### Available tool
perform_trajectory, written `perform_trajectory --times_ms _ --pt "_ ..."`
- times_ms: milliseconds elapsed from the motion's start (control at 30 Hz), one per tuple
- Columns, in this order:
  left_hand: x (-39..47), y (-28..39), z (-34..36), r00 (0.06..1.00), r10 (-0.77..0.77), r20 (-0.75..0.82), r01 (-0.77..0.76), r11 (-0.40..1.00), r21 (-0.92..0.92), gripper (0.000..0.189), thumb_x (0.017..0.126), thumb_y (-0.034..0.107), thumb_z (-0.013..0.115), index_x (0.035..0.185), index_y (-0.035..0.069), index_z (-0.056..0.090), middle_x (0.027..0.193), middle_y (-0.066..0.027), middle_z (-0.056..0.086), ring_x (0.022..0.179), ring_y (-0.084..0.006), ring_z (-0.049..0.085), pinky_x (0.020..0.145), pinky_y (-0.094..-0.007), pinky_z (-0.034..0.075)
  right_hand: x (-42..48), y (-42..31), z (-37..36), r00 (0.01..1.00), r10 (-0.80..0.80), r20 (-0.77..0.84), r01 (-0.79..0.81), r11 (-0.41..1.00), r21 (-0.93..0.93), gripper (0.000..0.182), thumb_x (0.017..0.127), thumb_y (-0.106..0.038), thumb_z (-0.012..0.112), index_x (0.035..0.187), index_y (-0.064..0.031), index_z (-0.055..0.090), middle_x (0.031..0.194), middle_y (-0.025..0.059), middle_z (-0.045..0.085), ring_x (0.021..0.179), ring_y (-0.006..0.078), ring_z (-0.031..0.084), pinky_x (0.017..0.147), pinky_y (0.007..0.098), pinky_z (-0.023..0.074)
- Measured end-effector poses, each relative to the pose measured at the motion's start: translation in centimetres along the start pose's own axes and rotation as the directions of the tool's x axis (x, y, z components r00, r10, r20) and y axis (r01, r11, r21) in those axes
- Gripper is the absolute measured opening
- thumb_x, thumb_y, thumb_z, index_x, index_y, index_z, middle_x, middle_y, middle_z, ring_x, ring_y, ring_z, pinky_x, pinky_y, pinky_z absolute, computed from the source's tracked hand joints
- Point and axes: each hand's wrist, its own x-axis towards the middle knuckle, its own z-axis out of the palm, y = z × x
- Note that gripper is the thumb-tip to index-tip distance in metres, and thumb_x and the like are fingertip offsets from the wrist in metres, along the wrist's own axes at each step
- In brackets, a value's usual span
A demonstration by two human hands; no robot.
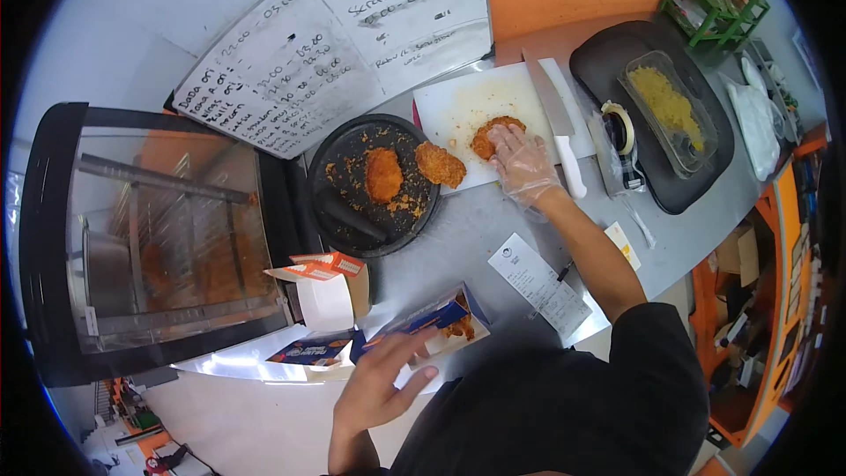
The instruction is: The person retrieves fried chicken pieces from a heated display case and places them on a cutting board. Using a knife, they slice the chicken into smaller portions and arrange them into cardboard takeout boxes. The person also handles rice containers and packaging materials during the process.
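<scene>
My right hand [522,162], in a clear plastic glove, has its fingers on a fried breaded piece [490,135], gripping its right side. The piece lies on a white cutting board [456,102] scattered with crumbs. Beside the hand is a knife [555,109] with a white handle. Another breaded piece [441,165] spans the gap between the board and a black stone mortar [324,225]. Inside the mortar are a third piece [384,175], crumbs and a dark pestle [347,215]. My bare left hand [386,373] is open, fingers apart, over a blue carton [423,320] containing fried food [459,327].
A glass-fronted warmer cabinet [172,238] stands at left, near a white paper box [324,301]. Receipts [538,284] and a pen [564,271] lie near my right forearm. At right are a tape roll [618,129] and a black tray [598,53] bearing a clear container [667,112] of yellow food.
</scene>
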Motion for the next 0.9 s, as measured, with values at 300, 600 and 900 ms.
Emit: perform_trajectory --times_ms 300,600,900 --pt "3.4 0.2 -1.3 0.990 0.144 -0.001 -0.143 0.982 0.121 0.042 0.092 0.017 0.069 0.130 0.000 0.059 0.108 -0.0189 0.064 0.095 -0.0310 0.066 0.080 -0.0389 0.053 0.8 -0.4 -1.7 0.989 0.009 0.146 0.004 0.996 -0.091 0.055 0.105 -0.039 0.037 0.153 -0.0107 0.035 0.160 0.0063 0.033 0.150 0.0256 0.027 0.116 0.0655 0.0221" --pt "2.0 -1.1 -1.2 0.984 0.123 -0.127 -0.123 0.992 0.011 0.043 0.092 0.014 0.069 0.131 0.000 0.059 0.111 -0.0179 0.064 0.096 -0.0282 0.066 0.080 -0.0359 0.054 1.2 -7.7 -0.2 0.975 -0.093 -0.204 0.182 0.861 0.476 0.058 0.087 -0.035 0.070 0.131 -0.0018 0.054 0.123 0.0253 0.063 0.112 0.0410 0.062 0.095 0.0517 0.0466" --pt "-3.8 -4.4 -0.3 0.888 -0.053 -0.456 -0.019 0.988 -0.151 0.043 0.090 0.010 0.068 0.130 -0.001 0.061 0.107 -0.0140 0.066 0.090 -0.0197 0.061 0.079 -0.0306 0.048 3.8 -7.6 0.7 0.967 0.246 -0.064 -0.131 0.698 0.704 0.048 0.087 -0.025 0.072 0.124 0.0041 0.061 0.098 0.0248 0.072 0.089 0.0337 0.071 0.084 0.0415 0.0537"
